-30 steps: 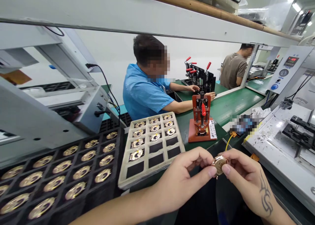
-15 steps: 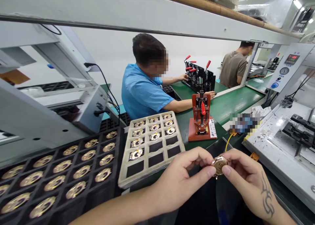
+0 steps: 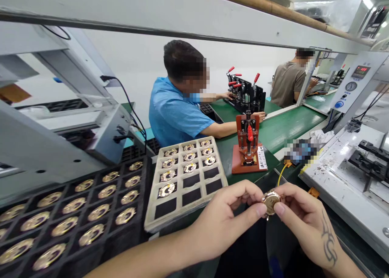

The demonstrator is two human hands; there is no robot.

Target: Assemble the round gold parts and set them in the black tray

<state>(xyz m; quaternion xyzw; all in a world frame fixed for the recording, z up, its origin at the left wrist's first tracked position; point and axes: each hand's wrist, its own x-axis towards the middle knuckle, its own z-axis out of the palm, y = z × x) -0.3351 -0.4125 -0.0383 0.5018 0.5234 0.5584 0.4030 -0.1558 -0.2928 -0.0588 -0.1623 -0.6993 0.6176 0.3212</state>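
Between both hands is a round gold-toned watch case [image 3: 271,204], its flat disc-like side turned towards me. My left hand [image 3: 232,215] pinches its left edge with thumb and fingers. From the opposite side, my right hand [image 3: 304,219] grips the rim, the thumb lying on the face of the case. To the left of my hands, a cream tray [image 3: 154,180] holds several gold-toned watch parts in its compartments, while some black-lined cells hold none. Past my hands stands a red-brown press fixture [image 3: 247,148] with a red lever.
Black trays [image 3: 106,245] of gold-toned parts fill the lower left. Beyond the fixture, a co-worker in a blue shirt [image 3: 176,112] works at black toggle clamps [image 3: 247,93]. A machine with a gauge panel [image 3: 354,85] stands at right. A grey beam [image 3: 182,20] crosses overhead.
The view has shifted very slightly. Both hands keep hold of the watch case, which looks tilted a little differently. The trays and press fixture stay in place.
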